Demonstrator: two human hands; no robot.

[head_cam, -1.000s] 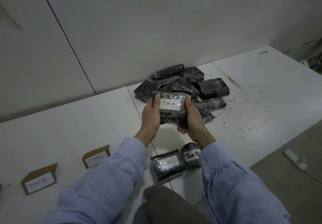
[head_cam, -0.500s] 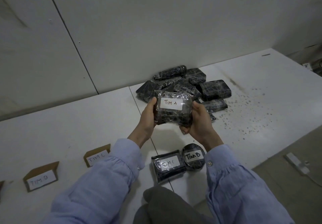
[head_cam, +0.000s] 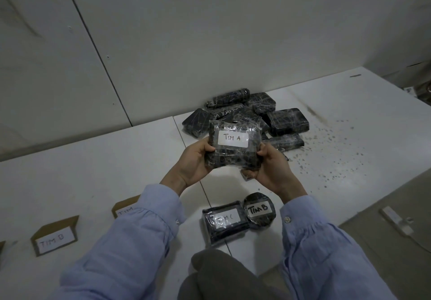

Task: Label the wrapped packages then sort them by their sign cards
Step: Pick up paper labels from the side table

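head view showed the left hand (head_cam: 193,159) and right hand (head_cam: 272,171) gripping the tim a package (head_cam: 233,157) by its side edges, fingers (head_cam: 206,146) curled round it, held above the surface (head_cam: 116,159) at centre. labelling of this unit appeared complete. sorting was judged next, calling for a carry toward 8 o'clock, where the tim b sign card (head_cam: 54,236) and tim c sign card (head_cam: 123,207) stood. no tim a card could be identified. unlabelled packages (head_cam: 286,122) lay piled at 1 o'clock. the tim c package (head_cam: 224,220) and tim b package (head_cam: 259,213) lay at 6 o'clock, beside the likely path.
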